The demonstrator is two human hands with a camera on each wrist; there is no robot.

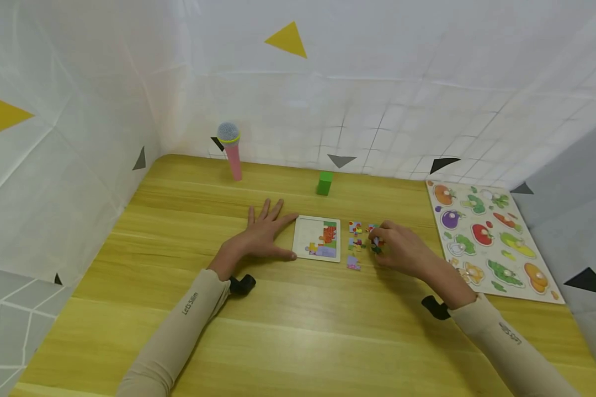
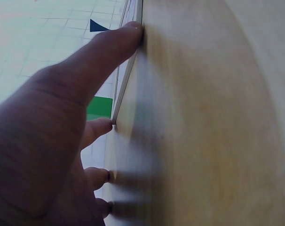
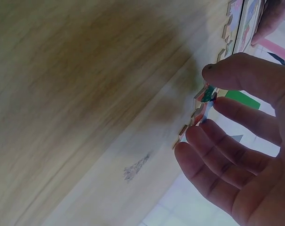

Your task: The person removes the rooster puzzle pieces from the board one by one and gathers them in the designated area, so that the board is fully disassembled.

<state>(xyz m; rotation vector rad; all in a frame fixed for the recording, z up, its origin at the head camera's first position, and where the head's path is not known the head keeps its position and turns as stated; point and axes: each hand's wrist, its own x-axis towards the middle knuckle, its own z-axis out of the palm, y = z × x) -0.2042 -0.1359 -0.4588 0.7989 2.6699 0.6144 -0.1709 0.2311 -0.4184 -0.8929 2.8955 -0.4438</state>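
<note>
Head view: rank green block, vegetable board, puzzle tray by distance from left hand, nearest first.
1. Puzzle tray: immediately right of the left hand.
2. Green block: right of the hand, beyond the tray.
3. Vegetable board: far right, past the right hand.

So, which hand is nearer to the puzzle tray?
Left. The left hand touches the left edge of the puzzle tray with thumb and index finger; the right hand is right of it, at the loose puzzle pieces.

One puzzle tray (image 1: 308, 229), one vegetable board (image 1: 466, 223), one microphone (image 1: 232, 151), one block (image 1: 324, 183), at least four loose pieces (image 1: 354, 262)
</note>
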